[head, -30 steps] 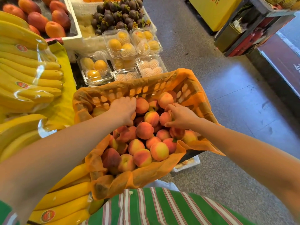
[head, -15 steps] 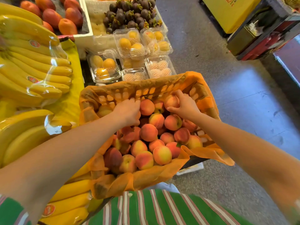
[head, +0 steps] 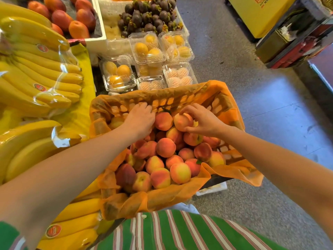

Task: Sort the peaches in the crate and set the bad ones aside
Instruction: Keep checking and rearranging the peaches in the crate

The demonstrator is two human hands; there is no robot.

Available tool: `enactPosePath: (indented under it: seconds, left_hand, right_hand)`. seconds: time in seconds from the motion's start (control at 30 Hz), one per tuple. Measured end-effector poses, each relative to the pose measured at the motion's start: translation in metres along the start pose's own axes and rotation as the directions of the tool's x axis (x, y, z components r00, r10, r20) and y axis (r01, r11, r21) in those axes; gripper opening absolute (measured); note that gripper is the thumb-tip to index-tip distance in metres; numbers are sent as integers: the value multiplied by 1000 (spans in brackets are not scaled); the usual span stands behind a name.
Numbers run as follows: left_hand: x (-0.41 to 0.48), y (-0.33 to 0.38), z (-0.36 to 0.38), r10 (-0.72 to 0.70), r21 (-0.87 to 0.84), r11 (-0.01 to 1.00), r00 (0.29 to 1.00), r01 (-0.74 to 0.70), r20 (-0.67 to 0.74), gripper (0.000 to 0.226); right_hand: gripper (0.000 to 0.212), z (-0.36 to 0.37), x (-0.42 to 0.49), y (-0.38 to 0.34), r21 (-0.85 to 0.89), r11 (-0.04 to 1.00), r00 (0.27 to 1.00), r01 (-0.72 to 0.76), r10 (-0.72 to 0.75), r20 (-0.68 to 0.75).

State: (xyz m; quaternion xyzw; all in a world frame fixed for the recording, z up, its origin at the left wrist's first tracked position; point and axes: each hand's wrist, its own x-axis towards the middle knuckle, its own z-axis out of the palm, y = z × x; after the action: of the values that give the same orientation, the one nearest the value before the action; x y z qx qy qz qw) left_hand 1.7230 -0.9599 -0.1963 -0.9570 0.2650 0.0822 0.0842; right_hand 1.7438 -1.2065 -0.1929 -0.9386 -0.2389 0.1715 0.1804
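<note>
Many peaches (head: 165, 147) lie heaped in a slatted crate (head: 228, 150) lined with orange paper (head: 173, 195), directly in front of the person's green striped shirt (head: 180, 231). At the far side of the heap, the right hand (head: 204, 121) pinches one pale peach (head: 182, 121) between its thumb and curled fingers. The left hand (head: 139, 120) rests palm down on the fruit near the far left corner. Its fingers are bent and its fingertips are hidden, so whether it grasps anything cannot be told. Clear boxes of yellow fruit (head: 147, 49) stand just beyond the crate, with mangosteens (head: 147, 15) behind them. Wrapped bananas (head: 36, 69) lie to the left, and grey floor (head: 261, 109) lies to the right.
</note>
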Motion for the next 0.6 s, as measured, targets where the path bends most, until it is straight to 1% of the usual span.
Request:
enactPosePath:
  seconds: [0.07,0.17,0.23,0.3,0.37,0.43,0.6]
  left_hand:
    - [-2,0,1,8,3,1000,1000,-8,24,34]
    - [-5,1,5,-8,-24,1000,1000,8,4,37]
    - [-5,0,10,1,-73,997,1000,-3,-22,50]
    - [-4,0,15,59,-137,989,997,-64,-41,66]
    - [-3,1,16,116,-155,981,993,-117,-18,75]
    - [-3,5,16,124,-142,983,992,-118,31,74]
    - [0,14,11,81,-155,985,996,-74,39,66]
  right_hand:
    - [54,0,4,-4,-8,1000,999,17,-17,36]
    - [60,4,7,-7,-3,1000,996,-10,10,85]
    - [60,5,7,-8,10,1000,997,-16,15,79]
    - [59,5,5,-8,3,1000,998,-6,6,64]
    - [60,4,2,-7,14,1000,999,-10,10,45]
    - [61,5,-2,-6,45,998,999,-32,31,25]
    - [62,8,-3,-9,67,996,997,-66,64,38]
